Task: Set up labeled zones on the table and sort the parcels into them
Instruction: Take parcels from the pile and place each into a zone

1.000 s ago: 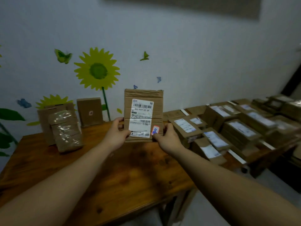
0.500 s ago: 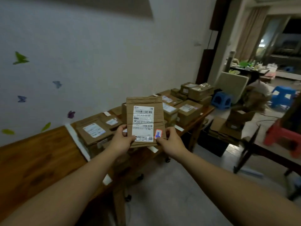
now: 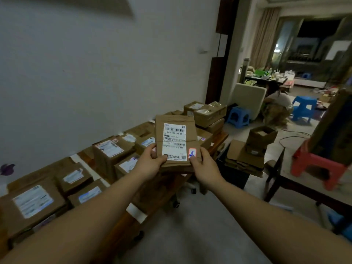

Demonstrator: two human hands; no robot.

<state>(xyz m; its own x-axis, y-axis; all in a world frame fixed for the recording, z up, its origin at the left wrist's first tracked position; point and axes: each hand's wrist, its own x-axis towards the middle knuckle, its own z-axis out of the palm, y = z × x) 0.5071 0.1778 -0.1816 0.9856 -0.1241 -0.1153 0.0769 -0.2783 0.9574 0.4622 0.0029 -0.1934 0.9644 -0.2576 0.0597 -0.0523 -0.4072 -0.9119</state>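
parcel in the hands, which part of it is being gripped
Both hands hold one flat brown parcel upright by its bottom corners: left hand at the lower left, right hand at the lower right, thumb by the small red-edged sticker.

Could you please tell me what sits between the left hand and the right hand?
In the head view, a flat brown parcel sits between the left hand and right hand, held upright, label facing the camera.

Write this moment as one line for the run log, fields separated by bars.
left hand: holds parcel | right hand: holds parcel | parcel: upright, label facing camera, above table of boxes | placed: not yet
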